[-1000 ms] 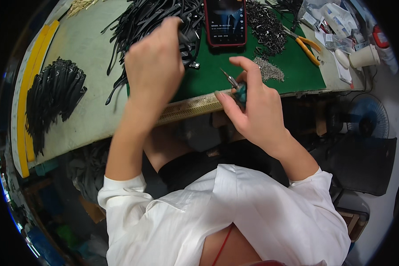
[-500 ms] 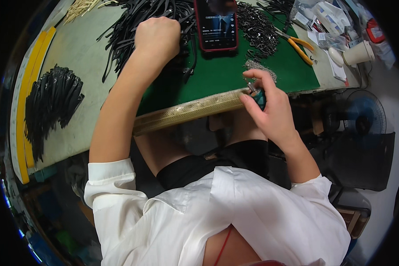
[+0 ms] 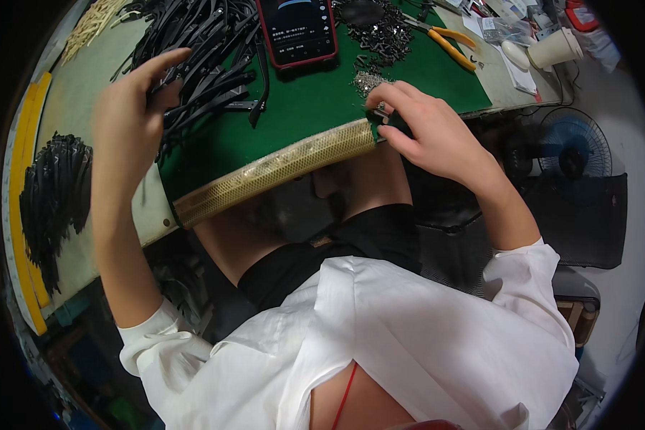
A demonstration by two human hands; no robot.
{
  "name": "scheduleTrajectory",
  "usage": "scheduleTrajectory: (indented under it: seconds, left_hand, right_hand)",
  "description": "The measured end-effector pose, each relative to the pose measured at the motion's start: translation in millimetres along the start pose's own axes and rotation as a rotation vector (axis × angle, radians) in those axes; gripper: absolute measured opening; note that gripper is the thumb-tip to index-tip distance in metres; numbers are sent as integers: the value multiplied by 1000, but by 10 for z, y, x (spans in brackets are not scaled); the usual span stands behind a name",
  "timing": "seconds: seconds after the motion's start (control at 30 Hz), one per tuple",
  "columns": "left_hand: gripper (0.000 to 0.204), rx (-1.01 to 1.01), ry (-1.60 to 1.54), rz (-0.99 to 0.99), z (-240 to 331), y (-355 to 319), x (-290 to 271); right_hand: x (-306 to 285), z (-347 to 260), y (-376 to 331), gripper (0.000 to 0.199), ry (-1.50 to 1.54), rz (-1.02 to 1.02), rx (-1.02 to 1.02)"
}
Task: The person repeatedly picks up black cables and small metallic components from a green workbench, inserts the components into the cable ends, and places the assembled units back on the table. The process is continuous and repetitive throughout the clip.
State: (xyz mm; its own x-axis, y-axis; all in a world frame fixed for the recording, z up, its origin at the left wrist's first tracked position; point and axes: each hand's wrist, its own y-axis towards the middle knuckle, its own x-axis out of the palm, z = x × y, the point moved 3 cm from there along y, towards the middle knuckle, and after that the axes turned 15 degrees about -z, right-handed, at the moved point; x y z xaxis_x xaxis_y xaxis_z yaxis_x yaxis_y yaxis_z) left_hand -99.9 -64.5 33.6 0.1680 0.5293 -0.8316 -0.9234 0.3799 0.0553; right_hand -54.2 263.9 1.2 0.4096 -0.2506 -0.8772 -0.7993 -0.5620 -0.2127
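My left hand (image 3: 127,118) is raised at the near left side of a heap of black eyeglass temples (image 3: 208,61). Its index finger stretches out and its thumb stands apart, with nothing visible between them. My right hand (image 3: 441,132) is at the front edge of the green mat (image 3: 308,107), fingers curled round a small dark green tool (image 3: 396,123) with a metal tip. Most of that tool is hidden by the fingers. Just beyond them lies a small pile of silver bits (image 3: 368,83), too small to make out.
A gold mesh-patterned strip (image 3: 272,168) runs along the table's front edge. A phone (image 3: 299,36) stands beyond it, beside small black parts (image 3: 380,43) and yellow-handled pliers (image 3: 451,49). More black temples (image 3: 54,193) lie at left, near a yellow strip (image 3: 23,208). A white cup (image 3: 555,50) lies far right.
My left hand has drawn back from the heap of temples toward the left, and its index finger now stretches out. My right hand stays by the mat's edge with the tool. The whole view has shifted.
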Motion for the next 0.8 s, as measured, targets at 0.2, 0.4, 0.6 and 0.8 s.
scheduleTrajectory:
  seconds: [0.2, 0.4, 0.6, 0.8]
  left_hand:
    - [10, 81, -658, -30, 116, -130, 377]
    - [10, 68, -653, 22, 253, -189, 496]
    - [23, 111, -749, 32, 322, -179, 575]
    - [24, 148, -792, 10, 302, -157, 627]
  right_hand:
    - [38, -75, 127, 26, -63, -1, -8]
    - [30, -103, 69, 23, -51, 4, 24]
    - [46, -69, 63, 24, -72, 35, 2]
    - [52, -69, 51, 24, -70, 16, 12]
